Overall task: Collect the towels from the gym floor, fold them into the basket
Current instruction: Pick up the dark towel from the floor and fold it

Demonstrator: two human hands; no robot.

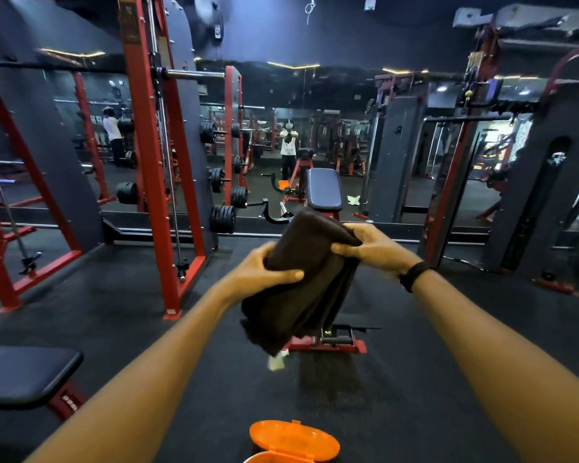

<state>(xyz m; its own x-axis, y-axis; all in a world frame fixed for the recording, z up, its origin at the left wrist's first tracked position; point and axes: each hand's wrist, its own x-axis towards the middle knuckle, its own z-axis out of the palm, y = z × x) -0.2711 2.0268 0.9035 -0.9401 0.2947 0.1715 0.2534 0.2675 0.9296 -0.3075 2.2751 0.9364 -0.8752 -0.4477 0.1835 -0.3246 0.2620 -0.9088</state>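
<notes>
Dark towel [301, 279] in both hands, above orange basket [293, 442].

Two hands are up front, the left hand [264, 267] and the right hand [370, 247], and between them one dark towel [298, 282], folded over and hanging. One more towel, a pale one [353, 199], shows in the mirror [315, 128] on the floor. One orange basket [271, 458] peeks in at the bottom edge, with one orange lid [295, 441] flipped open. Two padded benches: one [325, 188] straight ahead, one [27, 375] at lower left. One black wristband [413, 274] on the right wrist. Two people appear as reflections in that one long mirror.
</notes>
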